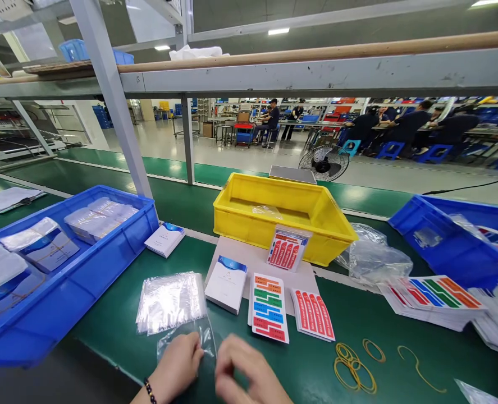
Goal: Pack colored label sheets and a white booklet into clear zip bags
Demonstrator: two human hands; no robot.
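Note:
My left hand, with a beaded bracelet at the wrist, is closed on a clear plastic bag at the bottom centre. My right hand is beside it with curled fingers at the bag's right edge, slightly blurred. Behind the hands lies a pile of clear bags. A stack of white booklets is to its right, followed by multicoloured sticker sheets and red sticker sheets. A filled clear bag with red stickers leans on the yellow bin.
A blue bin with bagged booklets is at left, beside a small booklet stack. Rubber bands, more sticker sheets and a tilted blue bin are at right. A shelf beam crosses above. People sit in the background.

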